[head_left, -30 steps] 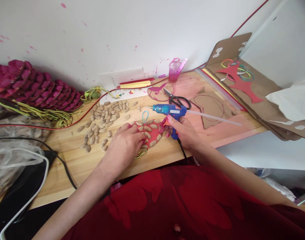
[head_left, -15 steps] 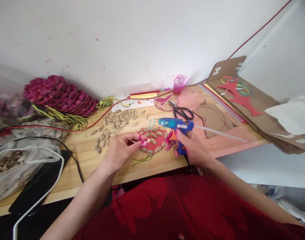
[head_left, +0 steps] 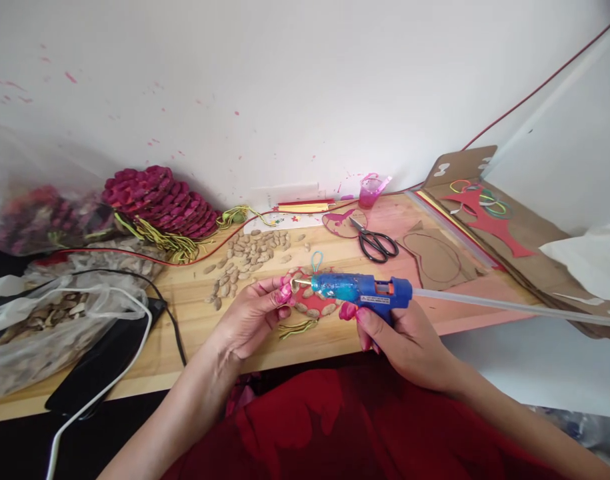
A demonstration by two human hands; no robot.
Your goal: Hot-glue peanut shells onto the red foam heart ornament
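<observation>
My left hand [head_left: 257, 313] pinches a small tan nutshell [head_left: 295, 286] between its fingertips. The metal nozzle of a blue hot glue gun [head_left: 342, 287] meets that shell. Around the gun's handle my right hand [head_left: 407, 340] is closed, and a long clear glue stick [head_left: 485, 303] sticks out of the gun's rear. Under the nozzle and the left fingertips lies a red disc [head_left: 329, 300] with nutshells on it, partly hidden. It has a light-blue loop [head_left: 317, 261] at the top and a yellow-green tassel [head_left: 298, 328] at the bottom.
Loose nutshells [head_left: 255, 251] lie behind my left hand. Scissors [head_left: 377, 245], cut cardboard [head_left: 435, 257] and a pink cup [head_left: 372, 191] are at the back and right. Left are stacked magenta shell discs [head_left: 159, 203], a bag of shells [head_left: 49, 327] and cables.
The glue gun has come lower and nearer, and its nozzle now meets the nutshell in my left hand. The shell has been raised and turned toward it. The view has shifted slightly.
</observation>
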